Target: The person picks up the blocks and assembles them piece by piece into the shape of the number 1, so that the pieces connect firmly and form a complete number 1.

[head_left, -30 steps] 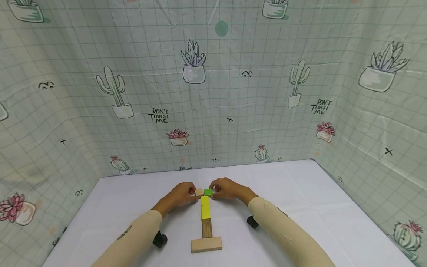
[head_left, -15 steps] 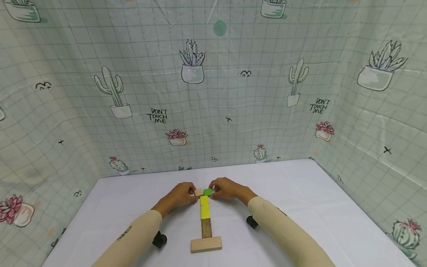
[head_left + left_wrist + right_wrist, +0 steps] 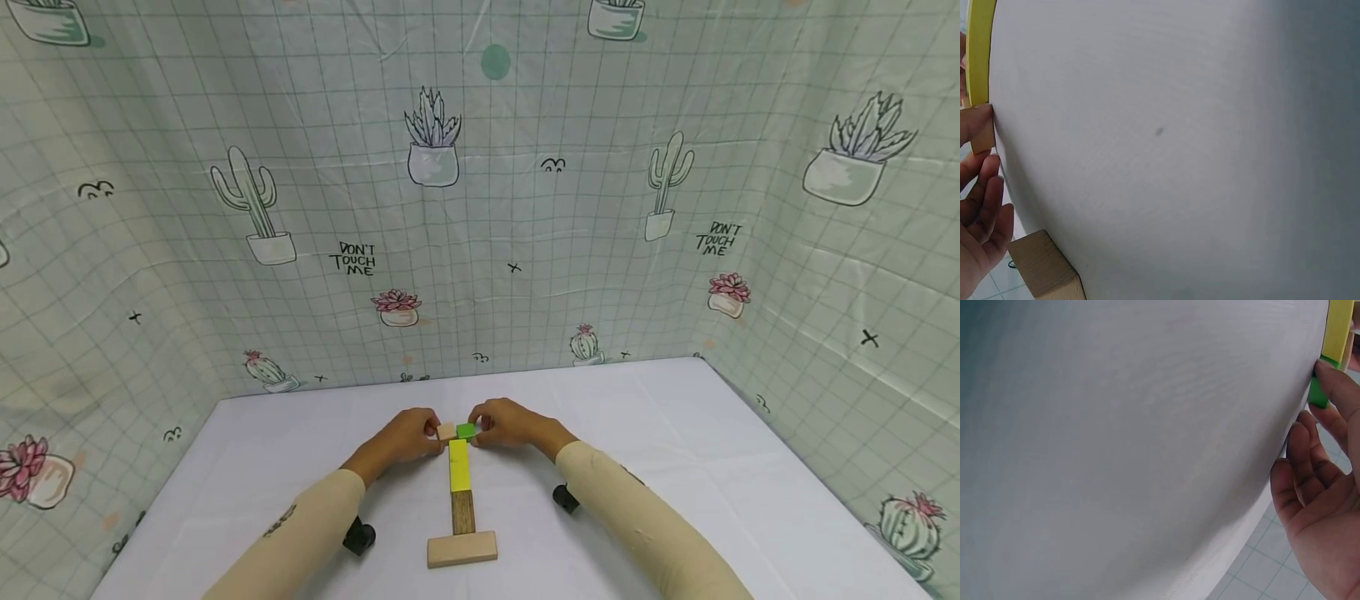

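At the far end of a line of blocks, my left hand [image 3: 411,435] pinches a small natural wood block [image 3: 447,432] between thumb and fingers. Opposite it, my right hand [image 3: 506,423] pinches a small green block [image 3: 466,431] the same way. These two blocks sit side by side at the far end of a long yellow block [image 3: 459,465]. Nearer to me the line continues with a dark brown block [image 3: 463,512] and a wide pale wood plank [image 3: 462,549] laid crosswise. The left wrist view shows the left thumb [image 3: 974,122] on its block, partly covering it.
All of this lies on a white-covered table [image 3: 622,417]. Behind and beside it hangs a cactus-print cloth [image 3: 480,208]. Another wooden block [image 3: 1044,265] shows near the left hand in the left wrist view. Black wrist devices [image 3: 359,537] sit under both forearms.
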{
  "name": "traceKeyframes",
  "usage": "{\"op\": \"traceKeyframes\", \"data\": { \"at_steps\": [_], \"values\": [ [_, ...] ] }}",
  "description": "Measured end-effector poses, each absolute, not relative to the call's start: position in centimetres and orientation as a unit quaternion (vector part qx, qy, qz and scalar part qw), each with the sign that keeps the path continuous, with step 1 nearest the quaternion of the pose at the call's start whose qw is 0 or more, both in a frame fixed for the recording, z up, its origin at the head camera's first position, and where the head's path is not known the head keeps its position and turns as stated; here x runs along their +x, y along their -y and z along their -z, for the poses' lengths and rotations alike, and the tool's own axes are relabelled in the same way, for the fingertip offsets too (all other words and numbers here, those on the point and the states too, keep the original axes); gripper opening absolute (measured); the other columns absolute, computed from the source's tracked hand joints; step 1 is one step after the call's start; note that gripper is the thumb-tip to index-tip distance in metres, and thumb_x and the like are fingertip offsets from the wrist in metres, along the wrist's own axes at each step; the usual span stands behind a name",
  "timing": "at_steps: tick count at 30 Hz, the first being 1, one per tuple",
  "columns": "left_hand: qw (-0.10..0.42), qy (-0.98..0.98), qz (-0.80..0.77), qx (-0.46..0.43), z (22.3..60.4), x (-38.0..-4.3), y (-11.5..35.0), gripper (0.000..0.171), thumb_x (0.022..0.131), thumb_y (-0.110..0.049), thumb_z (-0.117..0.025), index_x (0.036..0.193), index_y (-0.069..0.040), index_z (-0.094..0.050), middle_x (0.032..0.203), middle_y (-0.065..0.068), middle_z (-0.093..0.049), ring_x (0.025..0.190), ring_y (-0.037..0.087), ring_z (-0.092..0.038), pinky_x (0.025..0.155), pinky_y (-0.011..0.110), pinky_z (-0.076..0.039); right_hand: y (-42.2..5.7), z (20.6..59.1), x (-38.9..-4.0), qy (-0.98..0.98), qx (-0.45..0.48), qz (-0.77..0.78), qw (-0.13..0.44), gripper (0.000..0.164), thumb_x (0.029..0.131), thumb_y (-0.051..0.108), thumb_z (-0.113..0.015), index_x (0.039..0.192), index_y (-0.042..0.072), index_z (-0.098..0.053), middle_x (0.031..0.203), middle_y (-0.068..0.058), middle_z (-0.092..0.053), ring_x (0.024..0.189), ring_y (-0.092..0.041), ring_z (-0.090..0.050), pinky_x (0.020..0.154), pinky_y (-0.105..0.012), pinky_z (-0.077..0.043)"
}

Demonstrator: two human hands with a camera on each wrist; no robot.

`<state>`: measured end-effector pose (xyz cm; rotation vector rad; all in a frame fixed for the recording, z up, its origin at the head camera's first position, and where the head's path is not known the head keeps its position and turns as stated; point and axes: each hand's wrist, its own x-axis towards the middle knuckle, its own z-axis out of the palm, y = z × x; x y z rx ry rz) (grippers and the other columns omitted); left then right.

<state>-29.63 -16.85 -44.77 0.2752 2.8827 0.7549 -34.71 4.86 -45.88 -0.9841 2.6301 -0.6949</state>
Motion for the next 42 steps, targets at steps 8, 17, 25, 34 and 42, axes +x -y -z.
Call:
{"op": "traceKeyframes", "data": {
  "at_steps": [8,17,25,34,42],
  "values": [
    [0.079,-0.962,-0.247,0.089,44.69,-29.63,16.79,0.03,0.085,-0.02,-0.08,0.106,-0.005,-0.065,0.092,0.002,-0.061,0.084,0.016,-0.053,0.082,0.036,-0.05,-4.69,45.94,-34.75,-0.902,-0.333,0.241,0.129,0.031,0.09,0.022,-0.076,0.119,0.012,-0.069,0.092,0.002,-0.062,0.084,-0.012,-0.054,0.077,-0.028,-0.049],
    [0.078,-0.962,-0.249,0.084,44.97,-29.86,16.8,0.03,0.086,-0.021,-0.08,0.106,-0.005,-0.065,0.092,0.002,-0.06,0.085,0.016,-0.053,0.081,0.036,-0.05,-4.74,45.97,-34.84,-0.903,-0.331,0.241,0.13,0.031,0.09,0.022,-0.076,0.119,0.012,-0.069,0.09,0.003,-0.062,0.083,-0.011,-0.054,0.076,-0.027,-0.048],
    [0.08,-0.96,-0.253,0.083,44.93,-29.74,16.73,0.029,0.086,-0.021,-0.08,0.105,-0.005,-0.065,0.09,0.002,-0.059,0.084,0.016,-0.052,0.08,0.034,-0.049,-4.81,46.01,-34.93,-0.903,-0.332,0.241,0.129,0.03,0.09,0.022,-0.076,0.118,0.013,-0.07,0.09,0.003,-0.062,0.083,-0.011,-0.054,0.076,-0.027,-0.049],
    [0.087,-0.959,-0.26,0.076,44.67,-29.47,16.65,0.029,0.086,-0.019,-0.08,0.105,-0.005,-0.064,0.09,0.002,-0.058,0.085,0.016,-0.052,0.079,0.034,-0.048,-4.81,45.99,-34.91,-0.901,-0.331,0.245,0.133,0.03,0.09,0.022,-0.076,0.118,0.013,-0.069,0.09,0.002,-0.062,0.083,-0.011,-0.054,0.076,-0.026,-0.049],
    [0.081,-0.958,-0.263,0.084,44.71,-29.43,16.68,0.029,0.086,-0.019,-0.08,0.105,-0.004,-0.064,0.09,0.002,-0.058,0.084,0.016,-0.051,0.079,0.034,-0.048,-4.8,45.99,-34.89,-0.903,-0.33,0.243,0.131,0.03,0.09,0.022,-0.076,0.118,0.013,-0.07,0.09,0.003,-0.062,0.083,-0.012,-0.054,0.076,-0.027,-0.049]
  ]
}}
